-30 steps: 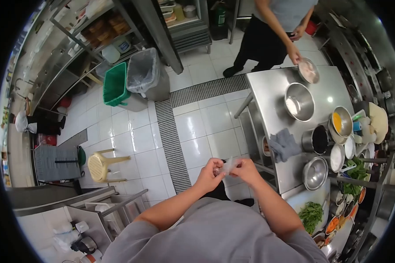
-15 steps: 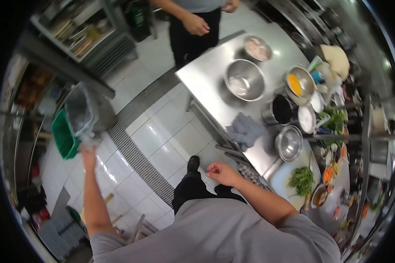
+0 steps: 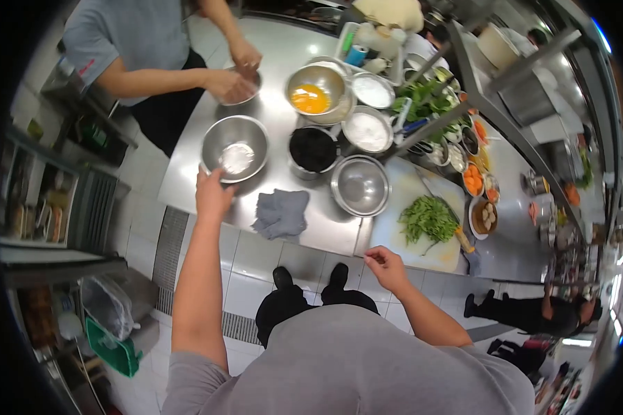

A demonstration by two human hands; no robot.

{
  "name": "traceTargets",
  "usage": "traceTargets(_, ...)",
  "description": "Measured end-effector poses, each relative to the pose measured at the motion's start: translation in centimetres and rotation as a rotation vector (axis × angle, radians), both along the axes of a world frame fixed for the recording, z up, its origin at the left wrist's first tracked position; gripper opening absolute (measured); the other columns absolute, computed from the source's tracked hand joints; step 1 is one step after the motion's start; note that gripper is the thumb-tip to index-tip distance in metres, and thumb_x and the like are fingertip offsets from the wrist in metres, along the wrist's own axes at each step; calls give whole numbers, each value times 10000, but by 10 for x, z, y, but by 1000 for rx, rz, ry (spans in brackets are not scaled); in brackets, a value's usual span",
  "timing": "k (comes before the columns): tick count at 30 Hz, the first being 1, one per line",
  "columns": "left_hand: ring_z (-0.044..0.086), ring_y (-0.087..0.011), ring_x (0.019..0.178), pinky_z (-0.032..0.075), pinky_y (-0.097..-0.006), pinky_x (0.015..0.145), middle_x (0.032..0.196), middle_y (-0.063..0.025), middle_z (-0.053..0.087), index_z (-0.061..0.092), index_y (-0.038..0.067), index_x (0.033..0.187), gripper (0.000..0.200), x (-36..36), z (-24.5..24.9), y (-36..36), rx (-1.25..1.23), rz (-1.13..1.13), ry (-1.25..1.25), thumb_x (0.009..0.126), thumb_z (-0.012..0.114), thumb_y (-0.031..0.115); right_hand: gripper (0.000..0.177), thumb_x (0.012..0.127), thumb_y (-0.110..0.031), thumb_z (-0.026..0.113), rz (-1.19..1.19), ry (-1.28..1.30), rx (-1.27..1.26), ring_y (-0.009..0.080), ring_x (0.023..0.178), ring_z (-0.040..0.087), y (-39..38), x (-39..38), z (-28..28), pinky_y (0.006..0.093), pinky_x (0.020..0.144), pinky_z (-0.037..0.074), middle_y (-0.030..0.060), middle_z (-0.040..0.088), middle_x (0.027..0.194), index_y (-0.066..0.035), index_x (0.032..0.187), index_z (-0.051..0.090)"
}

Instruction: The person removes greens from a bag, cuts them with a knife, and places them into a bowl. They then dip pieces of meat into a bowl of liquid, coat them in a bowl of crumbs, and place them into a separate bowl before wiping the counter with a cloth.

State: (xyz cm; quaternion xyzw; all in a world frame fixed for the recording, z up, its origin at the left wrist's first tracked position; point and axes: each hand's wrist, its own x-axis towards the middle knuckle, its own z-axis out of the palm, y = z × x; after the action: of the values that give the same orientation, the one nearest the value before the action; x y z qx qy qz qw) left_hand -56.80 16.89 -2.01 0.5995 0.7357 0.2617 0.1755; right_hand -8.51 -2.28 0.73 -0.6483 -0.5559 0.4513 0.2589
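My left hand (image 3: 214, 196) is at the near rim of a steel mixing bowl (image 3: 258, 152), its fingers closed on the edge. A small white mass lies in the bottom of this bowl. A crumpled grey cloth (image 3: 281, 213) lies to the right of that hand on the steel table. My right hand (image 3: 389, 268) hangs by the table's front edge, below a cutting board (image 3: 387, 238). Its fingers are loosely curled with nothing visible in them. Chopped green leaves (image 3: 428, 220) and a yellow-handled knife (image 3: 463, 239) lie on the board.
A co-worker (image 3: 138, 48) stands across the left corner, both hands over another bowl (image 3: 241, 97). Further along are a bowl of egg yolks (image 3: 311, 99), a pot with dark contents (image 3: 313, 150) and an empty steel bowl (image 3: 360, 185). A shelf post (image 3: 432, 126) slants above the table.
My view has turned right to face the table. My left hand has moved from beside the green bin to the bowl's rim. The co-worker's hands are now over the other bowl.
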Motion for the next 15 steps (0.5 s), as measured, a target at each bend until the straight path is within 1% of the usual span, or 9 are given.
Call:
traceTargets(2,669,-423,1119,545,-494,958,1207,-207,686,743,84,1107,317,7,-5,4,-109,50,-51,843,876,197,165,1012,-137,770,-125,-40,88,89,888,677,-9,41,5,270,826,556,21,757,970,-24,1130,747)
traceTargets(4,688,-416,1055,541,-482,899,1070,-193,710,735,94,1090,267,19,5,-19,35,31,40,864,853,174,154,1005,-120,764,-226,-56,117,94,877,677,-21,86,6,269,823,552,25,757,956,-20,1121,749)
traceTargets(6,684,-403,1046,537,-466,885,1068,-179,703,713,74,1055,253,28,21,-53,140,-22,31,852,852,132,177,1008,-135,753,-378,-162,236,106,829,685,-37,135,5,276,776,560,42,766,933,-16,1138,745)
traceTargets(7,683,-396,1032,534,-459,879,1058,-170,699,705,70,1042,251,39,37,-71,131,-35,31,843,853,107,177,1008,-135,753,-412,-164,232,106,829,685,-44,160,6,276,776,560,42,766,933,-16,1138,745)
traceTargets(9,680,-382,1011,531,-446,872,1044,-155,694,694,64,1024,262,62,65,-103,118,-77,21,820,859,66,196,980,-120,756,-566,-297,203,178,909,714,-55,212,11,325,831,574,108,772,1018,-12,1142,740)
traceTargets(10,679,-376,1004,530,-439,871,1040,-149,692,691,62,1019,275,77,76,-113,115,-101,14,806,864,50,196,980,-120,756,-592,-299,200,178,909,714,-61,238,11,325,831,574,108,772,1018,-12,1142,740)
traceTargets(12,680,-373,1004,532,-438,871,1039,-145,692,693,61,1018,283,119,103,-123,95,-164,-10,798,871,51,315,918,-82,756,-563,-668,355,320,1096,705,-66,285,11,426,960,561,180,744,1180,-20,1223,715)
traceTargets(13,681,-371,1005,534,-436,871,1039,-141,693,694,61,1016,291,144,112,-128,74,-203,-36,790,878,52,315,918,-82,756,-576,-666,353,320,1096,705,-65,301,15,426,960,561,180,744,1180,-20,1223,715)
traceTargets(15,679,-371,997,534,-439,864,1032,-137,693,697,64,1015,297,203,127,-122,85,-276,-59,783,884,55,474,851,-37,733,-510,-993,454,431,1260,617,-57,331,19,517,1066,501,213,693,1309,-38,1322,672)
